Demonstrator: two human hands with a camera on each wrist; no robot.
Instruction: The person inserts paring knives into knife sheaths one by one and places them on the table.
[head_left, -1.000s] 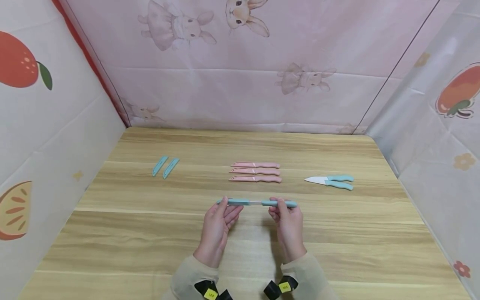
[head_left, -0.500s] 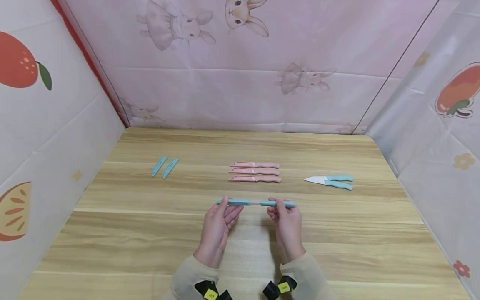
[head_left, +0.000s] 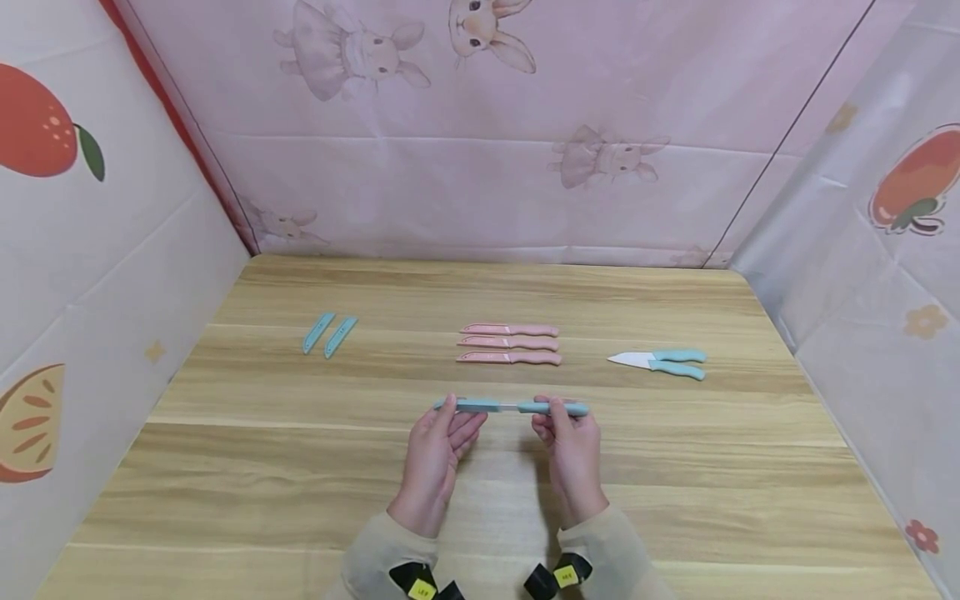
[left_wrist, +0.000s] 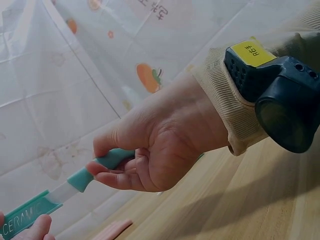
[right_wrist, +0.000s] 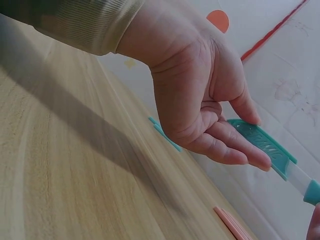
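Observation:
A blue-green knife (head_left: 553, 407) is held level above the table, its blade partly inside a matching sheath (head_left: 477, 405). A short stretch of white blade shows between sheath and handle. The left hand (head_left: 432, 458) pinches the sheath between thumb and fingers near its tip. In the right wrist view, the left hand's fingers (right_wrist: 235, 145) lie along the sheath's underside. The right hand (head_left: 576, 462) grips the handle, thumb on one side and curled fingers on the other; the left wrist view shows this right hand (left_wrist: 160, 145) closely.
Three pink sheathed knives (head_left: 510, 342) lie stacked in a row beyond the hands. Two blue sheaths (head_left: 330, 335) lie at the back left. At the right lie two unsheathed blue-handled knives (head_left: 667, 364), one overlapping the other. Printed cloth walls (head_left: 480, 192) stand round the wooden table (head_left: 262, 475).
The right hand has moved slightly left with the handle, so less blade shows between it and the sheath. The left hand has stayed nearly still.

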